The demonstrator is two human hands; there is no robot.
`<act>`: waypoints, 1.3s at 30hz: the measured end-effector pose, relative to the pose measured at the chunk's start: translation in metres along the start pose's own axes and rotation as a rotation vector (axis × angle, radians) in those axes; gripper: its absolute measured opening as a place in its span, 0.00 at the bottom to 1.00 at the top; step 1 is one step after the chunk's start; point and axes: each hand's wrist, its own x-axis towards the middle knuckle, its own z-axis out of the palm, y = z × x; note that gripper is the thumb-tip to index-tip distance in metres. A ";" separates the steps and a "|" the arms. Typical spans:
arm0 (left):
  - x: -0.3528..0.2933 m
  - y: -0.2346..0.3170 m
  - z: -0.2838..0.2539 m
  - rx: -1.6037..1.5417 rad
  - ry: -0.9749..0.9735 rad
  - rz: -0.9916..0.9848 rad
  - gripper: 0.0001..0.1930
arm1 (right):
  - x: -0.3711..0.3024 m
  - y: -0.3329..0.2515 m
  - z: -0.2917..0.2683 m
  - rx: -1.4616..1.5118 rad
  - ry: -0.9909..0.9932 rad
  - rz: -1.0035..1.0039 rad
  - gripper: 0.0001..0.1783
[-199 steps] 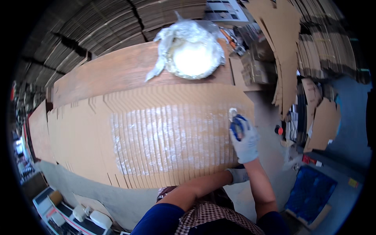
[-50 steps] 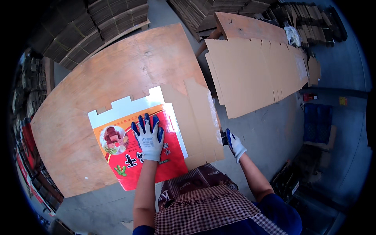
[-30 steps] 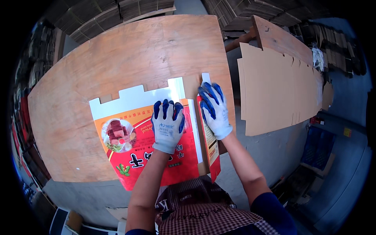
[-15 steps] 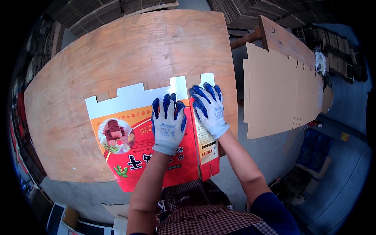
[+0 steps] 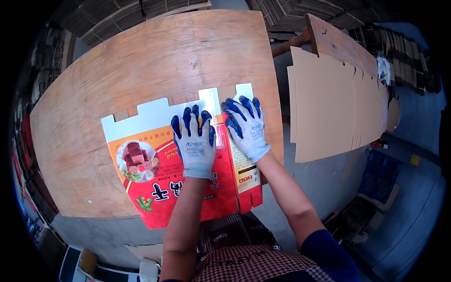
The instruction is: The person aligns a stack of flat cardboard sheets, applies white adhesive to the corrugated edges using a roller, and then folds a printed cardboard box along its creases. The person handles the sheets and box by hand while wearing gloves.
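A flattened printed carton (image 5: 155,192), red and yellow with a food picture and white flaps along its far edge, lies on the wooden table. My left hand (image 5: 195,143), in a white glove with blue-coated fingertips, rests spread on the carton's main panel. Gloved the same way, my right hand (image 5: 246,127) lies with fingers apart on the narrower side panel, just right of the fold line. Both palms face down on the cardboard, and neither hand grips it. The carton's near edge hangs past the table edge toward my checked apron (image 5: 249,261).
The wooden table (image 5: 155,61) stretches out beyond the carton. To the right, plain brown cardboard sheets (image 5: 333,103) lie on a second surface with a wooden board (image 5: 343,44). Bundled cardboard stacks (image 5: 108,21) stand at the back. A blue plastic crate (image 5: 380,174) sits low at the right.
Both hands have shifted slightly left over the carton, the left one more away from the fold line. In view, the carton and table sit almost the same.
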 end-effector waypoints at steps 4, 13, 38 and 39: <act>0.002 -0.001 0.002 -0.008 0.020 -0.035 0.20 | 0.000 0.000 0.000 -0.003 0.006 -0.003 0.19; 0.050 -0.014 0.000 -0.163 0.117 0.056 0.24 | -0.001 0.000 0.001 0.010 0.032 -0.009 0.19; 0.107 -0.028 0.005 -0.218 0.124 0.289 0.13 | -0.002 0.005 0.003 0.016 -0.027 -0.022 0.25; 0.109 -0.029 0.003 -0.229 0.115 0.298 0.12 | -0.003 0.007 0.003 0.039 -0.027 -0.017 0.26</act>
